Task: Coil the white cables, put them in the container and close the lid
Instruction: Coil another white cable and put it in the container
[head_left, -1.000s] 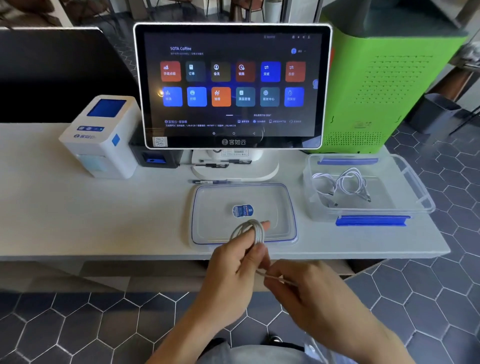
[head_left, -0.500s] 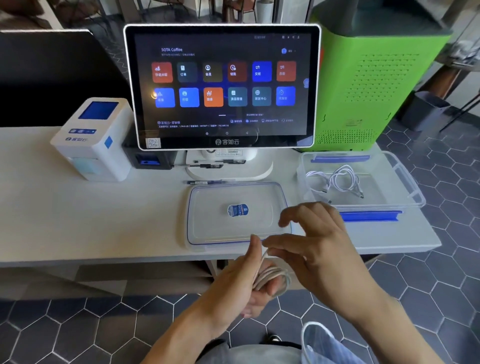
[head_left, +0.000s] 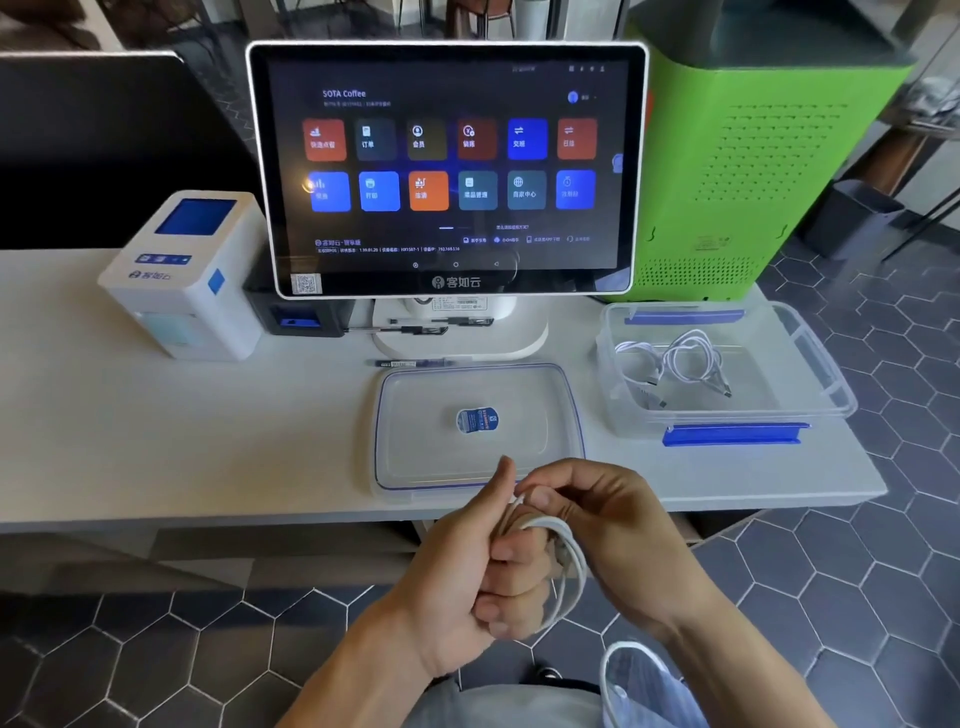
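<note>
White laminate table (head_left: 156, 441) carries everything, its near edge running across mid-view. Bright green perforated plastic cabinet (head_left: 753, 156) stands beyond the far right corner. Dark touchscreen terminal with white bezel (head_left: 447, 171) stands at the far edge, centre, on a white stand; rows of coloured tiles lit. White receipt printer with blue top panel (head_left: 187, 275) sits to its left, a small black box touching the printer's right side. Clear rectangular plastic container with blue clip latches (head_left: 810, 364) sits at the right end of the table, open; loose white cables (head_left: 675, 358) lie inside, toward its left half. Clear flat plastic lid with blue seal line (head_left: 415, 457) lies flat at the near edge, centre, left of the container and apart from it; a small blue oval sticker at its middle. Dark pen (head_left: 415, 363) lies just beyond the lid's far edge.

Both hands are below the table's near edge, in front of the lid. Left hand (head_left: 467, 566): fingers curled closed around a coiled white cable (head_left: 569, 561), thumb pointing up. Coil loops hang out on the right side of the fist. Right hand (head_left: 613, 525): thumb and fingertips pinched on the cable at the top of the coil, touching the left hand.
</note>
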